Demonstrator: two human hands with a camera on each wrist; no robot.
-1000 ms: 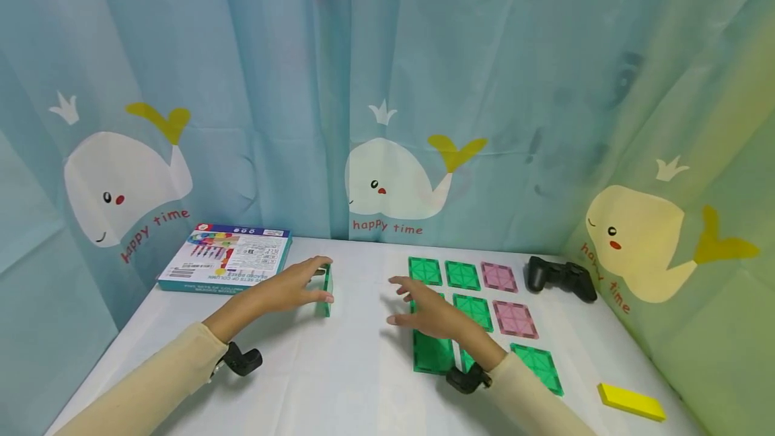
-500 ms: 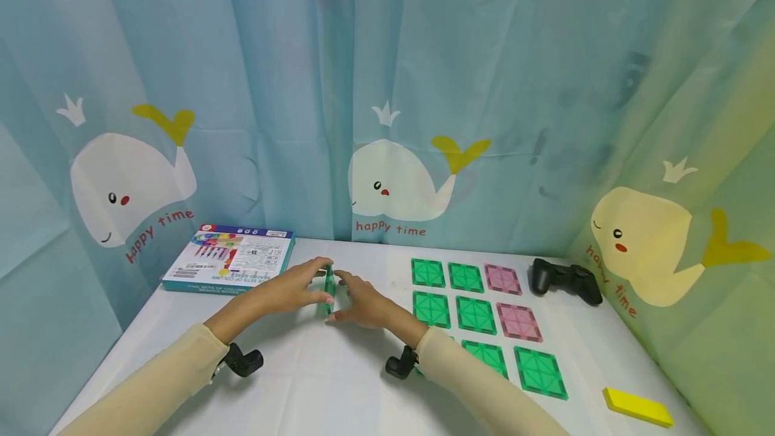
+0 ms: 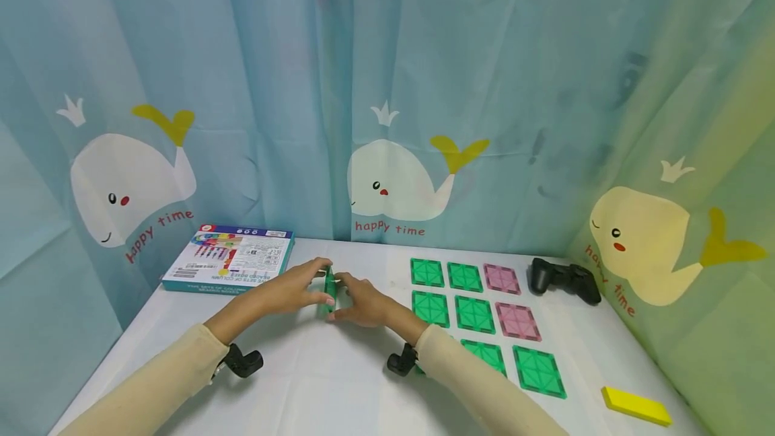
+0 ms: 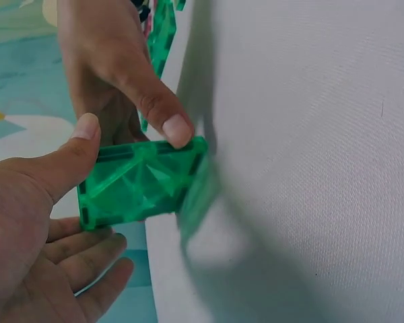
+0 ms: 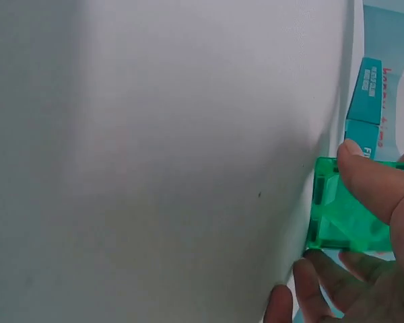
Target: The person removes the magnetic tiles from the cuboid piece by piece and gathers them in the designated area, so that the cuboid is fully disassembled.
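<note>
A translucent green magnetic tile point(image 3: 329, 289) stands upright at mid-table, its broad face toward the side. My left hand point(image 3: 295, 287) pinches it from the left between thumb and fingers. From the right, my right hand point(image 3: 365, 303) also grips it. In the left wrist view, the tile point(image 4: 138, 183) lies between the left thumb and fingers, and the right thumb presses on its corner. The right wrist view shows the right thumb over the upper edge of the green tile point(image 5: 353, 214), with the fingers below it.
Rows of green tiles point(image 3: 475, 315) and two pink tiles point(image 3: 518, 321) lie flat on the right. Behind them is a black game controller point(image 3: 564, 279). A yellow block point(image 3: 636, 406) sits near right. A boxed toy point(image 3: 230, 258) lies back left, before a blue curtain point(image 3: 290, 120).
My right hand has moved left from above the flat tiles and now grips the upright green tile. The left hand has kept its hold in nearly the same place.
</note>
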